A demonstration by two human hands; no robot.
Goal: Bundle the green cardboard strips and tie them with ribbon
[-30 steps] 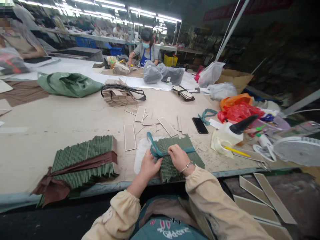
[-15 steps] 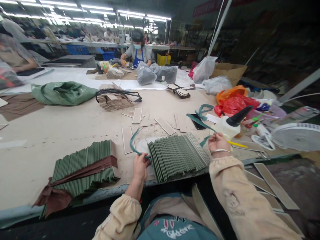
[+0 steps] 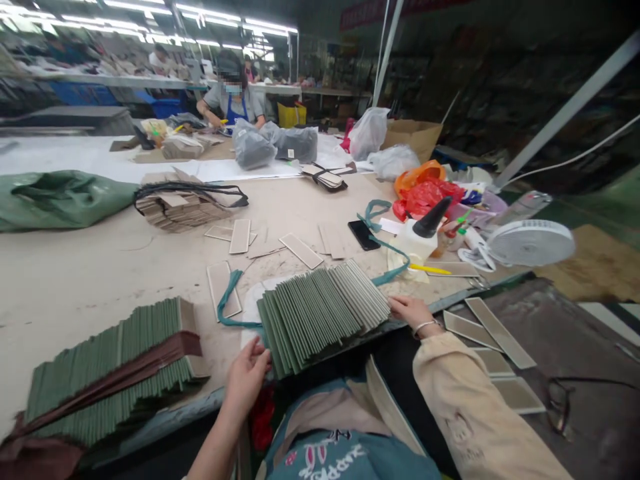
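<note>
Head view — touching green stack (image 3: 320, 317) at one end with right hand (image 3: 414, 312), unclear if gripping — holding left hand (image 3: 247, 372) loosely spread by the other.

**Hidden ribbon, cropped edges**

From the view's center, the green-edged stack (image 3: 313, 317) at 6 o'clock hides the middle of the teal ribbon (image 3: 227, 293). The left edge cuts off the green bag (image 3: 65, 200) at 9 and the brown cloth (image 3: 43, 457) at 8; the bottom edge, the right sleeve (image 3: 475, 400) at 4 and left forearm (image 3: 220, 433) at 7. Lettering on the red banner (image 3: 370, 13) near 1 is too blurred to read.
</note>
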